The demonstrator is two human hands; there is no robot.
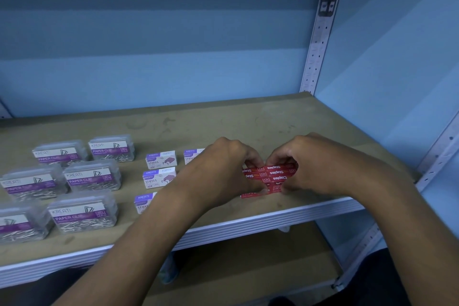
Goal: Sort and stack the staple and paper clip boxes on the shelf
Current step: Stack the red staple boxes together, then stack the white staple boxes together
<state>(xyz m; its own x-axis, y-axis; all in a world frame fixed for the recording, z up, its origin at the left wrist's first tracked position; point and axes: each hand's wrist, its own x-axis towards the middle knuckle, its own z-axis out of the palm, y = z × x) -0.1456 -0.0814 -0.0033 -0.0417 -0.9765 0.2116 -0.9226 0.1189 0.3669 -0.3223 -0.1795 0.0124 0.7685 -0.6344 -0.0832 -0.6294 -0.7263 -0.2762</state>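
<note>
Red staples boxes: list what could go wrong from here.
1. Both hands, left and right, pinch the red boxes together as a loose pack; an uneven grip could let one slide out.
2. The pack sits near the shelf's front edge, so a slip may drop boxes.
3. The left forearm crosses the white staples boxes and could nudge them.

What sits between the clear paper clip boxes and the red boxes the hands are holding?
In the head view, white-and-purple staples boxes lie between the paper clip boxes and the red staples boxes. The left forearm partly covers some of them.
</note>
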